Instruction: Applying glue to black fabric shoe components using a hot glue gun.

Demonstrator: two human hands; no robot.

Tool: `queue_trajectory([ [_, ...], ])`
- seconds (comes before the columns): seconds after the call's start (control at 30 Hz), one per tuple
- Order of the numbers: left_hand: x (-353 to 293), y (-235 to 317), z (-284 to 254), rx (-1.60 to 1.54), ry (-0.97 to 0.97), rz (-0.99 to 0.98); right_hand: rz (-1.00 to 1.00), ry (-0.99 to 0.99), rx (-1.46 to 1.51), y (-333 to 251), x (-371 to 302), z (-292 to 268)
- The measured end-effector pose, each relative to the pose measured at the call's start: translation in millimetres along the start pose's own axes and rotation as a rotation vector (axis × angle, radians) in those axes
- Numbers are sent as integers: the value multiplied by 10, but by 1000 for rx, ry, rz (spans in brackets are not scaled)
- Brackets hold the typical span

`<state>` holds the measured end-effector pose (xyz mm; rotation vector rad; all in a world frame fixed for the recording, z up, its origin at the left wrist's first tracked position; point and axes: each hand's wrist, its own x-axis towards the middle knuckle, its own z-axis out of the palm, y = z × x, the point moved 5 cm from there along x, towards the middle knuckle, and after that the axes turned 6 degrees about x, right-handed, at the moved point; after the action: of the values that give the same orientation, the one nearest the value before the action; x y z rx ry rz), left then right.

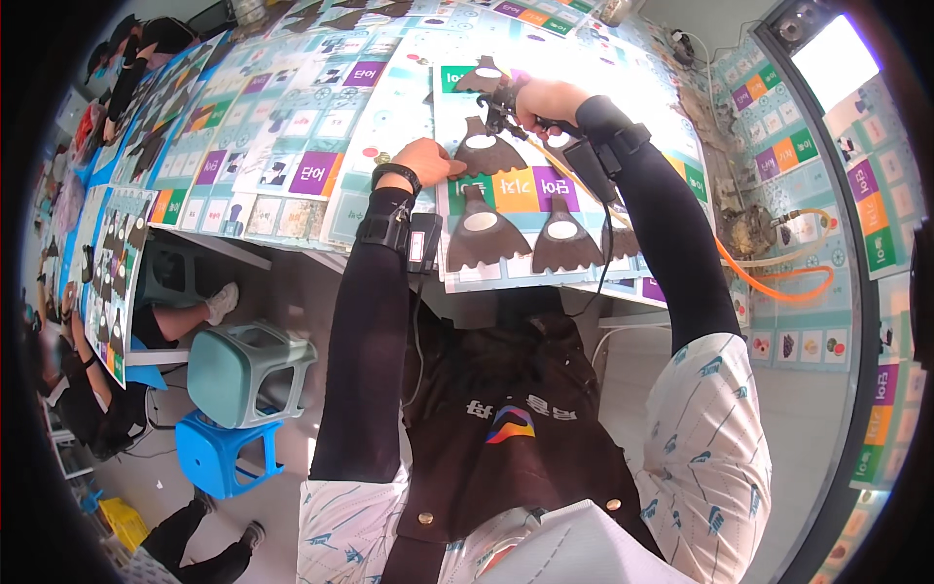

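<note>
My right hand grips a small dark spray gun above a printed board at the table's near edge. Dark brown, fan-shaped pieces with wavy lower edges and pale oval centres lie on this board. My left hand is closed, its fingertips at the lower left corner of one fan-shaped piece, just below the spray gun. Nearer to me lie a second piece and a third piece. Another piece sits beyond the gun, partly hidden by it. My right forearm partly covers the board's right side.
An orange hose loops at the right beside a metal fitting. Colourful printed sheets cover the table. A grey-green stool and a blue stool stand on the left floor. Other people sit at the far left.
</note>
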<state>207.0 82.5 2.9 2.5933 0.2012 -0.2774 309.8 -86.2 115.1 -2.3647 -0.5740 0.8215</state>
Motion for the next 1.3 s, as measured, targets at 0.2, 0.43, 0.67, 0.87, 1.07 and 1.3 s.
queue_trajectory([
  [0.2,2,-11,0,-1,-27,-6,0,27,60,25,-17,2],
  [0.43,0,-3,-1,14,-26,2,69,-19,-118,58,9,-63],
  [0.67,14,-40,14,-10,-29,20,-11,-49,26,-55,-44,105],
  [0.87,47,-100,50,-57,14,-50,-3,-94,70,-208,-142,176],
  [1.07,55,-31,22,-2,-14,5,46,-59,32,69,-25,35],
  [1.3,24,-28,11,51,-37,12,37,-22,-53,61,-86,-71],
])
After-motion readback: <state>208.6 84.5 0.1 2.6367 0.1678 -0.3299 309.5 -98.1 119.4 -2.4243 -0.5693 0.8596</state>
